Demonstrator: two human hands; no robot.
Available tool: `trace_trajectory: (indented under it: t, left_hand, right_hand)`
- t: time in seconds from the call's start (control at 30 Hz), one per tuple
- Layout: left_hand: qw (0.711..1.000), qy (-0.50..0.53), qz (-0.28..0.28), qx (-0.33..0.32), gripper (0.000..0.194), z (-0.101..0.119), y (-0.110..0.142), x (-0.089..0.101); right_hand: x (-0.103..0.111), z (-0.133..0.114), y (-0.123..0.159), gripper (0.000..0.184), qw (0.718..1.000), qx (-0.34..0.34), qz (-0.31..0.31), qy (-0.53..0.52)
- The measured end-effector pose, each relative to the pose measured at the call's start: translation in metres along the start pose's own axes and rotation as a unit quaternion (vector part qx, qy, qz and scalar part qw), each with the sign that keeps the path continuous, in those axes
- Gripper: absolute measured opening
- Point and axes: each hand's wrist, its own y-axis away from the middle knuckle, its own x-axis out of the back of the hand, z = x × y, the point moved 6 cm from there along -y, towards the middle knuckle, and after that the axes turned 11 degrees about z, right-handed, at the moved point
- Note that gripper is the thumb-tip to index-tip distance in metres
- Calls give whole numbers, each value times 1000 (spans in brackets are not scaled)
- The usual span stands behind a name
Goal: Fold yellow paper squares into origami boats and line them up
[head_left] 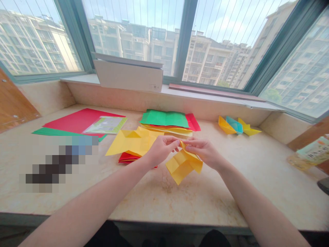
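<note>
Between my hands, a creased sheet of yellow origami paper (181,166) hangs just above the counter, its lower corner pointing down. My left hand (163,148) pinches its top edge with thumb and forefinger. My right hand (202,151) grips the same edge from the other side, thumb across the fold. To the left of my left hand lies another creased yellow paper (133,142), resting on folded red paper (128,157). Behind my hands sit creased green paper (166,118) and red paper (193,121), with yellow sheets beneath them.
Folded paper boats (233,126) in orange, blue and yellow stand at the back right. Flat red sheets (77,120) lie at the left under a clear packet (106,125). A white box (128,76) stands on the windowsill. A plastic bottle (312,152) is at the right edge.
</note>
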Motion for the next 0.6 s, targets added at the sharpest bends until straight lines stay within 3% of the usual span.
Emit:
trace_trajectory:
  t: [0.6]
  left_hand:
    - [1000,-8,-7,5,30,0,2,0]
  right_hand:
    - [-1,2,-2,23,998,25,47,-20]
